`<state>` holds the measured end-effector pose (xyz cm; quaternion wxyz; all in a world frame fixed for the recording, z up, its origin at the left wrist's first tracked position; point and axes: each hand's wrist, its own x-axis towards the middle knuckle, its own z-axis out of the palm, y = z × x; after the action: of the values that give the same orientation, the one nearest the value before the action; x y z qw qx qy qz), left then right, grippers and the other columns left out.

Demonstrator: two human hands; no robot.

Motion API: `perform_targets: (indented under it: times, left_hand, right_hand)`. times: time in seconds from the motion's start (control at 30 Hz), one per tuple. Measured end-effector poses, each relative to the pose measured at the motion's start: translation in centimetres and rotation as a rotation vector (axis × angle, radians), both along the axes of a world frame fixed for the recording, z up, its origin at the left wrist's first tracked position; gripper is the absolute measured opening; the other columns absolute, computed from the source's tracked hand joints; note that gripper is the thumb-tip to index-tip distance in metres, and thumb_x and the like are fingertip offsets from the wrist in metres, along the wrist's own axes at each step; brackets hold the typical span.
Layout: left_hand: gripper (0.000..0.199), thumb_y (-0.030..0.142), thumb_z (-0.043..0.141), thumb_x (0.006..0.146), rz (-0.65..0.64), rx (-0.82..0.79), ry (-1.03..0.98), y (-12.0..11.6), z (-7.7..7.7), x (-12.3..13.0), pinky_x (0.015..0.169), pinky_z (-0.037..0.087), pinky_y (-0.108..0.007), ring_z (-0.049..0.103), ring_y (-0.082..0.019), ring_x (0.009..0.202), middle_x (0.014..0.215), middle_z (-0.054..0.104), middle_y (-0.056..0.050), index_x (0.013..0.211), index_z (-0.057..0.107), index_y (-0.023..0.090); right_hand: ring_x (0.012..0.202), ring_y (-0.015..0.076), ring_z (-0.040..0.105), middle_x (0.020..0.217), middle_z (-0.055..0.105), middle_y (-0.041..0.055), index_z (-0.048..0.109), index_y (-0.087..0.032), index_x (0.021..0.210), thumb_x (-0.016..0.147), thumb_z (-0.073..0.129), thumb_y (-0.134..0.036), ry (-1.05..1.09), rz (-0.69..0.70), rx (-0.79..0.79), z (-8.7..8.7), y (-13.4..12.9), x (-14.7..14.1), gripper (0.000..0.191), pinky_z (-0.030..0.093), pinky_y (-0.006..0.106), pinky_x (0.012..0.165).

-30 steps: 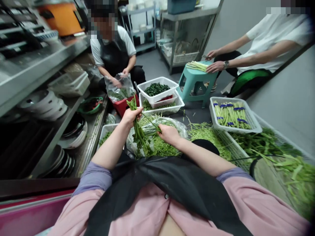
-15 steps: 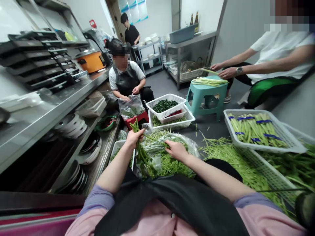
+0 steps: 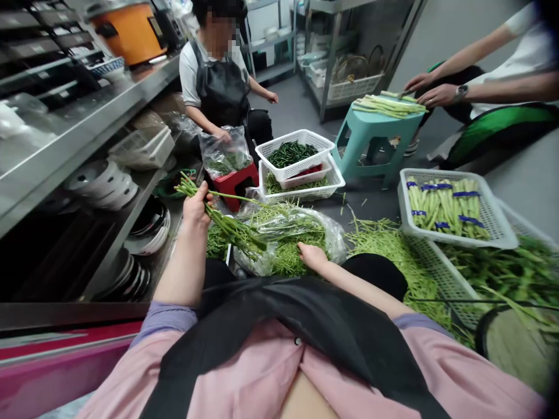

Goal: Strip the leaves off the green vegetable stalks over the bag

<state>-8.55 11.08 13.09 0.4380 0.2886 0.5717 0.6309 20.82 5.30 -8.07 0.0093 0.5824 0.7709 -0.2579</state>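
Observation:
My left hand (image 3: 196, 203) is raised at the left, its fingers wrapped round a bunch of thin green stems (image 3: 229, 227). The leafy lower ends slant down to the right, over an opened clear plastic bag (image 3: 335, 230). Loose cut green stems (image 3: 290, 259) fill the bag in front of my lap. My right hand (image 3: 312, 256) is low over these stems with its fingers drawn together. Whatever its fingertips hold is too small to make out.
White baskets (image 3: 329, 180) of green and red peppers stand ahead, beside a red stool (image 3: 238, 183). A co-worker handles stalks on a teal stool (image 3: 369, 134). Bundled stalks fill a basket (image 3: 502, 230) at right; stems litter the floor. A steel shelf (image 3: 87, 139) runs along the left.
My left hand has moved left with the bunch, which now slants more flatly. My right hand has dropped away from the bunch toward the loose stems. The view has tilted down.

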Motion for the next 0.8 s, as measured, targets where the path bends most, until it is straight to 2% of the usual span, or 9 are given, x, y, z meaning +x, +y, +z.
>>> perform_targets:
  times: [0.1, 0.2, 0.27, 0.33, 0.37, 0.43, 0.5, 0.67, 0.8]
  left_hand:
    - [0.05, 0.04, 0.083, 0.064, -0.03, 0.006, -0.079, -0.2, -0.3, -0.3, 0.035, 0.028, -0.014, 0.036, -0.001, 0.033, 0.044, 0.045, 0.011, 0.067, 0.037, 0.02]
    - [0.049, 0.039, 0.082, 0.065, -0.05, 0.021, -0.16, -0.1, -0.8, -0.6, 0.034, 0.026, -0.015, 0.035, -0.001, 0.031, 0.043, 0.044, 0.011, 0.066, 0.037, 0.019]
    - [0.048, 0.039, 0.082, 0.067, -0.064, 0.024, -0.192, 0.1, -1.3, -0.8, 0.034, 0.025, -0.015, 0.035, -0.001, 0.031, 0.043, 0.044, 0.011, 0.065, 0.038, 0.019]
    - [0.047, 0.039, 0.081, 0.067, -0.085, 0.024, -0.213, 0.3, -1.8, -0.8, 0.033, 0.025, -0.015, 0.035, -0.002, 0.031, 0.043, 0.044, 0.011, 0.065, 0.039, 0.019]
    - [0.047, 0.039, 0.081, 0.067, -0.099, 0.024, -0.22, 0.4, -2.0, -0.7, 0.033, 0.025, -0.015, 0.035, -0.002, 0.031, 0.043, 0.044, 0.01, 0.065, 0.039, 0.019]
    - [0.048, 0.039, 0.082, 0.066, -0.129, 0.03, -0.227, 0.4, -2.3, -0.4, 0.033, 0.025, -0.016, 0.035, -0.002, 0.031, 0.044, 0.045, 0.01, 0.064, 0.039, 0.019]
    - [0.049, 0.039, 0.083, 0.065, -0.159, 0.035, -0.227, 0.2, -2.5, 0.2, 0.033, 0.026, -0.016, 0.036, -0.002, 0.031, 0.044, 0.045, 0.01, 0.064, 0.039, 0.019]
    - [0.049, 0.04, 0.084, 0.063, -0.217, 0.038, -0.19, -0.4, -2.7, 2.0, 0.033, 0.028, -0.016, 0.038, -0.002, 0.031, 0.044, 0.047, 0.01, 0.066, 0.041, 0.019]
    - [0.049, 0.04, 0.085, 0.061, -0.245, 0.055, -0.153, -0.8, -3.0, 3.2, 0.033, 0.028, -0.016, 0.039, -0.003, 0.031, 0.045, 0.048, 0.01, 0.066, 0.042, 0.019]
  right_hand:
    - [0.096, 0.0255, 0.067, 0.107, 0.07, 0.0158, 0.057, -0.016, 0.123, 0.086, 0.056, -0.026, 0.095, -0.043, 0.037, 0.8, 0.4, 0.1, 0.038, 0.046, 0.033, 0.079]
    - [0.073, 0.0188, 0.063, 0.078, 0.067, 0.0068, 0.065, -0.016, 0.094, 0.085, 0.056, -0.033, 0.542, -0.27, 0.04, 3.3, 1.3, 1.3, 0.021, 0.046, 0.029, 0.066]
    - [0.05, 0.0116, 0.048, 0.055, 0.05, -0.0029, 0.061, -0.017, 0.083, 0.081, 0.06, -0.041, 0.947, -0.412, -0.143, 5.4, 2.2, 2.1, 0.024, 0.038, 0.025, 0.05]
    - [0.04, 0.0069, 0.031, 0.047, 0.031, -0.0101, 0.059, -0.018, 0.084, 0.076, 0.067, -0.046, 1.248, -0.441, -0.428, 7.3, 3.1, 2.5, 0.03, 0.026, 0.021, 0.04]
    - [0.038, 0.0057, 0.025, 0.046, 0.026, -0.0118, 0.058, -0.018, 0.084, 0.074, 0.069, -0.046, 1.332, -0.421, -0.556, 8.1, 3.5, 2.6, 0.032, 0.022, 0.02, 0.039]
    - [0.037, 0.0044, 0.021, 0.046, 0.024, -0.0129, 0.055, -0.019, 0.082, 0.07, 0.074, -0.044, 1.402, -0.362, -0.726, 9.5, 4.3, 2.4, 0.034, 0.019, 0.019, 0.037]
    - [0.037, 0.0036, 0.024, 0.047, 0.031, -0.012, 0.052, -0.019, 0.079, 0.068, 0.076, -0.042, 1.437, -0.303, -0.786, 10.3, 4.6, 1.9, 0.036, 0.019, 0.018, 0.035]
    - [0.036, 0.0049, 0.034, 0.05, 0.046, -0.0076, 0.054, -0.017, 0.081, 0.066, 0.078, -0.047, 1.416, -0.091, -0.825, 11.4, 4.0, 0.6, 0.042, 0.023, 0.019, 0.032]
    - [0.042, 0.0076, 0.046, 0.057, 0.057, -0.0024, 0.057, -0.015, 0.081, 0.066, 0.077, -0.04, 1.281, -0.041, -0.729, 12.0, 3.3, 0.3, 0.036, 0.031, 0.02, 0.035]
